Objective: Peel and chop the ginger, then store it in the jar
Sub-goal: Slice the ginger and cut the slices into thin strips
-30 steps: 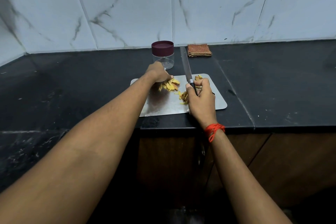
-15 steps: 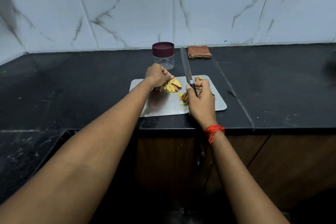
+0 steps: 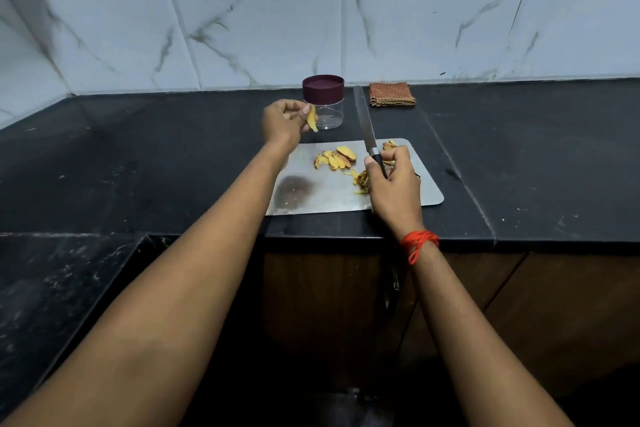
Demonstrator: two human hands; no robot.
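Since half a second ago, the left hand (image 3: pixel 282 123) has lifted off the board and now hangs above the counter's (image 3: pixel 173 149) glossy black stone, just in front of the jar (image 3: pixel 325 104). Its thumb and fingertips pinch one thin, curved, yellow ginger slice (image 3: pixel 312 119), which hangs downward. The right hand (image 3: pixel 394 184) has stayed on the near right part of the board, its fingers curled round the black handle of a knife (image 3: pixel 365 121). The long, narrow, grey metal blade points away toward the wall.

The board (image 3: pixel 329 198) is a flat sheet of brushed steel with rounded corners, lying near the counter's front edge. At its middle lies a fanned row of oval ginger slices (image 3: pixel 334 159), yellow with darker rims, overlapping one another. Just left of the right hand sits a small heap of fine ginger strips (image 3: pixel 361 179). A few scraps (image 3: pixel 389 145) lie at the far right corner.

The jar is a short, round, clear container with a smooth dark maroon lid screwed on, standing upright behind the board. A folded brown checked cloth (image 3: pixel 392 94) lies against the white marbled wall tiles (image 3: pixel 259 28). A red thread (image 3: pixel 419 241) is tied round the right wrist.
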